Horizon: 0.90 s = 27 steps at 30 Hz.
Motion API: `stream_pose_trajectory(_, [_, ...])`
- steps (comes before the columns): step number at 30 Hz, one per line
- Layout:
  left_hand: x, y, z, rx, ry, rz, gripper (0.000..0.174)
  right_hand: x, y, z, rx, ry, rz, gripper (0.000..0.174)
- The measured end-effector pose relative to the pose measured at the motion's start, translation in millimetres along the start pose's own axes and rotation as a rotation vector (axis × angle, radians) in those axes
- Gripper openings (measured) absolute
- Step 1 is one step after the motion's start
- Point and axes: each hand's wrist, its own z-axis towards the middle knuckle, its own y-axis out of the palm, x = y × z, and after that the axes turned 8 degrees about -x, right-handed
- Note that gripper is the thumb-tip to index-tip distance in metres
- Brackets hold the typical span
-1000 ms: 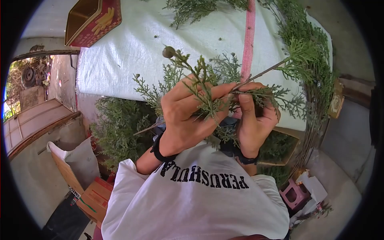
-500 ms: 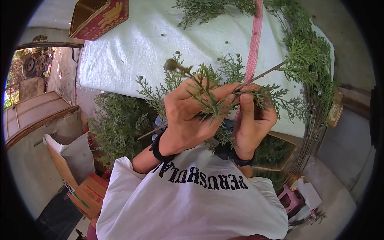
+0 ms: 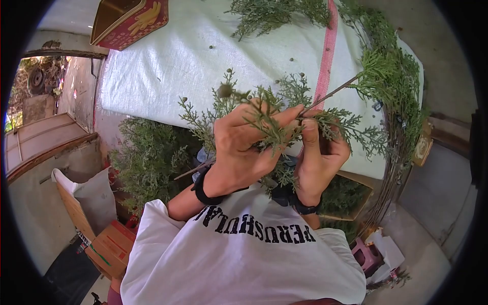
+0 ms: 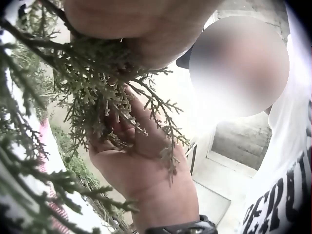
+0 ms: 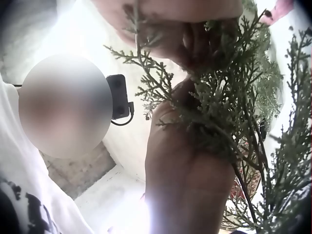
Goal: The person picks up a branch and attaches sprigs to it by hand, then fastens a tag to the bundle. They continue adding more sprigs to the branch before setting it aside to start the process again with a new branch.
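Note:
Both hands hold a bunch of green cypress sprigs (image 3: 269, 127) above the table's near edge. My left hand (image 3: 244, 145) wraps its fingers round the bunch from the left. My right hand (image 3: 317, 147) pinches the stems with thumb and fingers. A thin bare stem (image 3: 333, 94) runs up and right from the grip, and a round bud (image 3: 224, 90) tops one sprig. In the left wrist view the right hand (image 4: 146, 165) lies under the sprigs (image 4: 97, 92). In the right wrist view the left hand (image 5: 190, 185) sits under the foliage (image 5: 229, 97).
A white cloth (image 3: 168, 61) with a pink stripe (image 3: 328, 46) covers the table. A greenery wreath on a wire ring (image 3: 401, 101) lies along its right edge. A red tin (image 3: 129, 20) stands far left, loose sprigs (image 3: 274, 12) at the back. Cut greenery (image 3: 147, 157) and a cardboard box (image 3: 109, 244) lie below.
Both hands keep the same hold on the sprigs. The bunch and its bud have drifted slightly down and right in the view.

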Motion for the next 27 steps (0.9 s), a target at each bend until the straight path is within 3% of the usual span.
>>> stream_pose_trajectory(4, [4,-4,4,-0.024,-0.035,-0.008,0.032,2,-2,-2,0.015,0.037,-0.049,0.016])
stream_pose_trajectory(8, [-2,-5,-3,-0.021,-0.152,-0.158,0.029,10,4,0,0.033,-0.058,-0.318,0.016])
stream_pose_trajectory(9, [-5,-10,1,-0.013,-0.132,-0.154,0.029,8,6,2,-0.009,-0.030,-0.347,0.016])
stream_pose_trajectory(12, [-15,-28,-3,-0.064,-0.321,-0.327,0.024,-1,2,13,-0.124,0.027,-0.442,0.017])
stream_pose_trajectory(18, [-26,-67,-14,-0.119,-0.300,-0.494,0.014,-61,-5,124,-1.159,0.044,-0.768,0.020])
stream_pose_trajectory(20, [-25,-72,-22,-0.162,-0.374,-0.511,0.010,-57,22,156,-0.821,0.198,-0.772,0.027])
stream_pose_trajectory(22, [-22,-71,-23,-0.176,-0.340,-0.552,0.008,-38,46,186,-0.776,-0.108,-0.996,0.028])
stream_pose_trajectory(23, [-20,-70,-22,-0.199,-0.320,-0.585,0.007,-24,61,199,-0.779,-0.123,-1.004,0.028])
stream_pose_trajectory(25, [-16,-70,-23,-0.221,-0.291,-0.612,0.007,6,85,217,-0.785,-0.809,-1.337,0.024])
stream_pose_trajectory(27, [-14,-73,-24,-0.201,-0.255,-0.618,0.007,27,92,226,-0.860,-0.815,-1.404,0.023])
